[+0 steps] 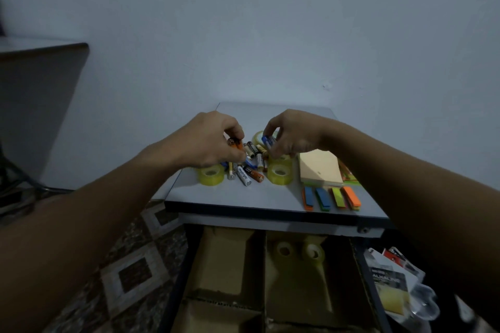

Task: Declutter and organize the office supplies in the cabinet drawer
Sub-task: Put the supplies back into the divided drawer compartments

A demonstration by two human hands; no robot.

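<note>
— While the drawer (221,259) is standing open at the bottom centre of the frame, what is lying in it?

— Cardboard dividers (263,273) are splitting it into compartments, and two yellowish drawer rolls (284,250) of tape are lying in the right-hand one. An alkaline pack (389,280) is lying just outside it, at the lower right.

— And above that?

— The grey table (230,196) is carrying the rest. Coloured page flags (331,197) are lying in a row near its front edge, right of centre, and a pale notepad (319,167) is lying just behind them. A left tape roll (211,174) and a right tape roll (280,173) are sitting at mid-frame, with loose batteries (250,170) heaped between them.

— What are the hands doing?

— Both are working over that heap. The left hand (216,140) is closing its grip on an orange battery (234,143), pinching it with the fingertips. The right hand (292,135) is keeping a narrow grip round blue batteries (267,140). A rear tape roll (257,137) is showing partly between the two hands.

— And farthest back?

— A plain wall (270,35) is filling the upper half of the frame.
</note>
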